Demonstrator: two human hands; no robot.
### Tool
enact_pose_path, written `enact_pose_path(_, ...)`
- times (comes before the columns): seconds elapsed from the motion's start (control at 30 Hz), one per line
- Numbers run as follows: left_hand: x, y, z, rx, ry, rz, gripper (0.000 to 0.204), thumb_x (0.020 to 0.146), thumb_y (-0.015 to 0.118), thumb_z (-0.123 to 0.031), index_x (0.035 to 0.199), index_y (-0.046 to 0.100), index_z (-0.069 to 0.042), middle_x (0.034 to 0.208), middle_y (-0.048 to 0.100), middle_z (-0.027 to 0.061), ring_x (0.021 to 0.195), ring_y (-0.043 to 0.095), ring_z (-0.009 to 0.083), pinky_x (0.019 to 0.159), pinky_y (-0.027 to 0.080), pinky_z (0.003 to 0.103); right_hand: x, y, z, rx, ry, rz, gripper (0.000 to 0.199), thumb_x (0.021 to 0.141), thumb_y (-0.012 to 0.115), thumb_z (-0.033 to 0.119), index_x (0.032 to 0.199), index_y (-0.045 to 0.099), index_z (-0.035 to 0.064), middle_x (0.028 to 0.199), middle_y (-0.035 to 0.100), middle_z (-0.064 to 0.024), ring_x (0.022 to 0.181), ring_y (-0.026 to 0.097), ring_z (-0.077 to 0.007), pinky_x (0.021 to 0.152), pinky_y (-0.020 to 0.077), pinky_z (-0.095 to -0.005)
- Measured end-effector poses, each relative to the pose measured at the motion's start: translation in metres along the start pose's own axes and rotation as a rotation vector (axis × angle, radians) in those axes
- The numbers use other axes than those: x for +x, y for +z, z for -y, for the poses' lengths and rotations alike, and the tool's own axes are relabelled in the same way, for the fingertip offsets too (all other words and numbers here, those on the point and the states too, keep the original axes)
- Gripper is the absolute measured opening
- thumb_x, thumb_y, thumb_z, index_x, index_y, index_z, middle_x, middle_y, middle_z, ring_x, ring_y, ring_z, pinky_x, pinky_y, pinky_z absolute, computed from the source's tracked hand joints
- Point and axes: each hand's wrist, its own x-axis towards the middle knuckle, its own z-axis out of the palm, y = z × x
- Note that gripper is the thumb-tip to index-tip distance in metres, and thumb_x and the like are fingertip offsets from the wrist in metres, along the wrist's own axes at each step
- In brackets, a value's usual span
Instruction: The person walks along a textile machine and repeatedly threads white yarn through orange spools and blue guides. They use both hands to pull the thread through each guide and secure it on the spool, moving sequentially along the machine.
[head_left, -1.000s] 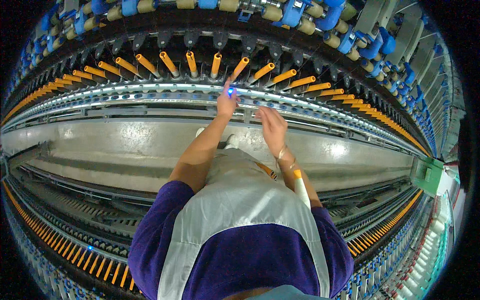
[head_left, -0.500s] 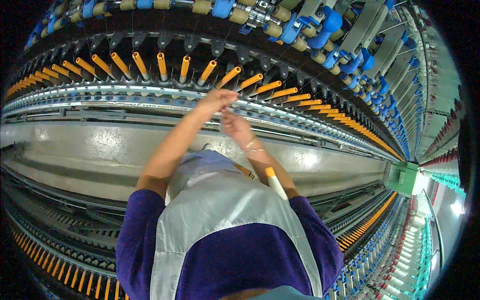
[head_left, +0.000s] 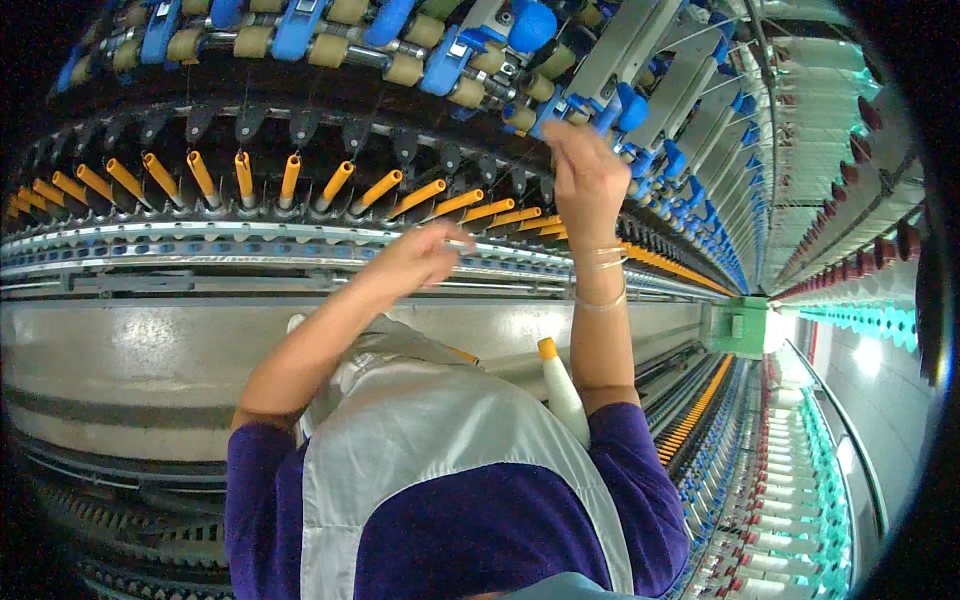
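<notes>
My left hand (head_left: pixel 422 256) is over the metal rail (head_left: pixel 340 250), just in front of the row of orange bobbin tubes (head_left: pixel 378 190). Its fingers look loosely bent, but their tips are smeared by motion. Raised higher and further right, my right hand (head_left: pixel 592 178) is in front of the blue and tan roller units (head_left: pixel 465 70). The fingers of that hand are drawn together in a pinch; whatever is between them is too small or blurred to make out. A white yarn bobbin with an orange top (head_left: pixel 562 390) stands against my apron by my right arm.
Black guide plates (head_left: pixel 303 127) line up above the tubes. Below the rail runs a pale metal panel (head_left: pixel 150 335). Behind me stands another machine with orange tubes (head_left: pixel 697 408). A green box (head_left: pixel 738 325) marks the far right end, with white and teal spools (head_left: pixel 800 500) nearby.
My hands were close together over the rail and have parted. The right hand has gone up and right to the rollers; the left stays low. The view has shifted toward the right.
</notes>
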Motion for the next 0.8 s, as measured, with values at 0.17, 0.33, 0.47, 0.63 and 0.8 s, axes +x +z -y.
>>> enact_pose_path(0.17, 0.087, -0.014, -0.053, -0.068, 0.237, -0.229, 0.049, 0.084, 0.049, -0.002, 0.132, 0.037, 0.002, 0.059, 0.044, 0.0007, 0.052, 0.04, 0.0098, 0.049, 0.033, 0.025, 0.041, 0.021, -0.007, -0.415, -0.163, -0.068, 0.013, 0.067, 0.067, 0.004, 0.079, 0.067, 0.0069, 0.083, 0.052, -0.0091, 0.078, 0.052, -0.0293, 0.063, 0.0455, -0.0383)
enact_pose_path(0.33, 0.113, -0.01, -0.02, -0.088, 0.027, -0.285, 0.054, 0.088, 0.052, -0.003, 0.137, 0.029, -0.002, 0.063, 0.051, 0.0046, 0.05, 0.045, 0.0116, 0.047, 0.035, 0.026, 0.035, 0.026, -0.012, -0.447, -0.124, -0.006, 0.009, 0.061, 0.068, 0.004, 0.067, 0.062, 0.0037, 0.087, 0.052, -0.012, 0.08, 0.051, -0.0317, 0.064, 0.0459, -0.0411)
enact_pose_path(0.47, 0.098, 0.002, -0.004, -0.17, 0.226, -0.383, 0.056, 0.088, 0.048, 0.0, 0.139, 0.027, -0.003, 0.064, 0.052, 0.0051, 0.053, 0.048, 0.0118, 0.05, 0.039, 0.027, 0.036, 0.027, -0.019, -0.358, -0.183, -0.054, 0.012, 0.063, 0.065, 0.002, 0.075, 0.066, 0.0047, 0.093, 0.056, -0.0139, 0.081, 0.053, -0.0333, 0.064, 0.0464, -0.0404)
enact_pose_path(0.63, 0.081, 0.022, -0.01, 0.206, 0.124, -0.101, 0.05, 0.079, 0.051, -0.001, 0.128, 0.047, -0.006, 0.059, 0.05, 0.0021, 0.051, 0.048, 0.0113, 0.049, 0.039, 0.027, -0.002, 0.017, -0.023, -0.241, -0.047, -0.115, 0.015, 0.075, 0.066, 0.002, 0.089, 0.064, 0.0064, 0.112, 0.06, -0.0146, 0.095, 0.062, -0.0293, 0.08, 0.0511, -0.0371)
enact_pose_path(0.8, 0.098, 0.073, 0.06, 0.18, -0.042, 0.391, 0.018, 0.088, 0.048, -0.009, 0.1, 0.061, -0.006, 0.059, 0.043, -0.0046, 0.05, 0.039, 0.006, 0.045, 0.032, 0.023, -0.123, -0.032, -0.065, -0.075, 0.081, -0.214, 0.017, 0.085, 0.059, 0.002, 0.102, 0.058, 0.0033, 0.105, 0.062, -0.0143, 0.091, 0.063, -0.0253, 0.072, 0.0521, -0.0333)
